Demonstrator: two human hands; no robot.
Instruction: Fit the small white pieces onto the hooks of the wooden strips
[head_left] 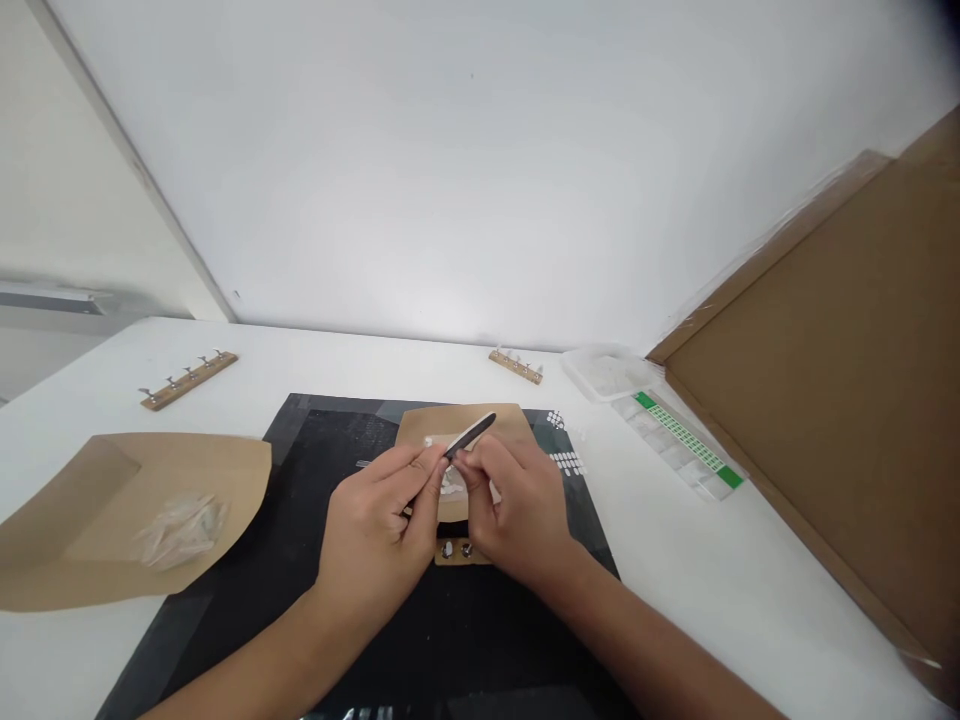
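Hands: both meet at the centre of the frame — the left hand [382, 530] pinches something small at its fingertips, too small to tell what, while the right hand [517, 510] holds a slim dark file [471, 436] angled up toward the wall.
Work spot: a small brown card [457, 440] on a black mat [315, 450], with pale nail tips lying under the fingers and a short wooden strip [456, 551] with metal studs just below the hands.
Step in hand: by the look of it, filing the edge of one small piece held between the fingertips.
Next move: seems to call for short, light strokes and a steady pinch — the piece is tiny and could slip.
Left of frame: a brown paper envelope [135, 510] on the white surface [712, 570], clear bits lying on it.
Upper right: a green-edged tray of tips [686, 445].
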